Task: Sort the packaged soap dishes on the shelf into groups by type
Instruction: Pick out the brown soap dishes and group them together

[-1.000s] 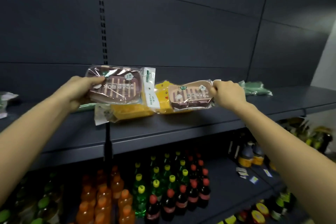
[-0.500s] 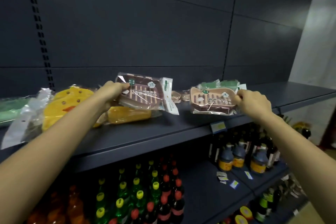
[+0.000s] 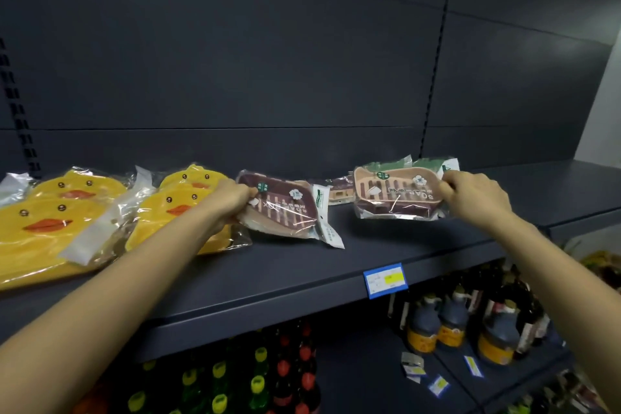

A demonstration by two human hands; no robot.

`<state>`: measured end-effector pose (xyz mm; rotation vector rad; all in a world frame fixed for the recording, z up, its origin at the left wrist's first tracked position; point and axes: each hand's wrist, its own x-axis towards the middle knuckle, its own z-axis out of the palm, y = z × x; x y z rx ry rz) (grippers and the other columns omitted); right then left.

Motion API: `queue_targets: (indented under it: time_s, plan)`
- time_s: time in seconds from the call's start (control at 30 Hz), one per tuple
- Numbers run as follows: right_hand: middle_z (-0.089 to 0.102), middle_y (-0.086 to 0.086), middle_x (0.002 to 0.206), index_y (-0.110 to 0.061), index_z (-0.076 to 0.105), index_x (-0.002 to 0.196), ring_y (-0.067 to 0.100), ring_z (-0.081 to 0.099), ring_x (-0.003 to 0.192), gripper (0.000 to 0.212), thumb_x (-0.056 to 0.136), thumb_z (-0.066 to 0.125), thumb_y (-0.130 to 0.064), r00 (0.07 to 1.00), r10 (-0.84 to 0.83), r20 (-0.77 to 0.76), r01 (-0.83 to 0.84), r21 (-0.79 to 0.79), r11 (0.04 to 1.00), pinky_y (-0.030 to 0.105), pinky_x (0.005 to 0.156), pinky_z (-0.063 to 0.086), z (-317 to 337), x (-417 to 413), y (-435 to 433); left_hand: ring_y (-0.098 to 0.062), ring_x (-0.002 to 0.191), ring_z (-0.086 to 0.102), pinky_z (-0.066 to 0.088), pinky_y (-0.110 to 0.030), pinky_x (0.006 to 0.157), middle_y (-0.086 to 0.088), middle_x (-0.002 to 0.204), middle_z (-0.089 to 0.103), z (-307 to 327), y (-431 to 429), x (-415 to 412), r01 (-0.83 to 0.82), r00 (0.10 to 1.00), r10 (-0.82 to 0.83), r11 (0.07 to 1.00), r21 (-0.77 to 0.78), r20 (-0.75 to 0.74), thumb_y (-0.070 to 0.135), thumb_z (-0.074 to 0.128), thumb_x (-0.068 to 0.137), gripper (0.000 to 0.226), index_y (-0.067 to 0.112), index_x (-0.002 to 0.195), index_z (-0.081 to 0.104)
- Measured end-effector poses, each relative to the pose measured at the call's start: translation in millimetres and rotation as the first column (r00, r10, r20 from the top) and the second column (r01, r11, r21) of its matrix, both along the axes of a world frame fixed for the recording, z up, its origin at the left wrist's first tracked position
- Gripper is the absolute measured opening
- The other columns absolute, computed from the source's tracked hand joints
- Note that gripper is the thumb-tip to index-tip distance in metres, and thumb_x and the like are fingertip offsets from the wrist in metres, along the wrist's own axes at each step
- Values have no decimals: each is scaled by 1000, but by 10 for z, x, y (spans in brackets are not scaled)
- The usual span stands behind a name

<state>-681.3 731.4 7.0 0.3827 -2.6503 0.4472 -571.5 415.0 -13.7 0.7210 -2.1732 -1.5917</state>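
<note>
My left hand (image 3: 228, 200) grips the left end of a packaged brown soap dish (image 3: 285, 208), tilted and just above the dark shelf (image 3: 275, 276). My right hand (image 3: 473, 193) pinches the right end of a packaged tan-topped soap dish (image 3: 393, 193), held over a green packaged dish (image 3: 403, 165) at the back right. Another brown-and-tan packaged dish (image 3: 339, 190) lies on the shelf between the two held ones. Several yellow duck-shaped packaged dishes (image 3: 50, 212) lie grouped on the shelf at the left, one (image 3: 181, 202) right under my left wrist.
A blue and yellow price tag (image 3: 385, 280) hangs on the shelf's front edge. Dark sauce jugs (image 3: 453, 323) and coloured-cap bottles (image 3: 258, 383) fill the lower shelves. The grey back panel (image 3: 235, 77) rises behind the shelf.
The view has swung right. Both hands carried their soap dish packages rightward along the shelf and lowered them; the duck dishes now lie to the left of my left hand.
</note>
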Motion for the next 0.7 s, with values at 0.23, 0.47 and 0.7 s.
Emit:
queue_targets:
  time_s: [0.23,0.47,0.7]
  plan:
    - [63,16,90,-15,48,69,31,47,79,31,95,39,-28,986,166,-11,-165,43,985,35,66,34,-31,-519,-152,-36,112,56,51,-42,92,-24,128,51,-164,-30,-204,-147,983,166,965,-216,72,16,62,74,58,-4,125,42]
    - [65,19,109,-19,48,78,37,58,101,21,95,39,-28,950,311,22,-311,132,941,35,70,35,-158,-962,-291,-35,125,43,42,-43,103,-22,137,38,-225,361,-300,-162,951,258,884,-437,168,7,58,85,62,0,136,25]
    - [63,12,117,-18,59,89,31,57,108,31,95,39,-41,907,384,169,-419,300,857,32,74,37,-373,-1222,-352,-26,114,47,38,-34,93,-13,133,46,-153,537,-286,-222,945,323,746,-628,51,12,55,89,44,4,130,41]
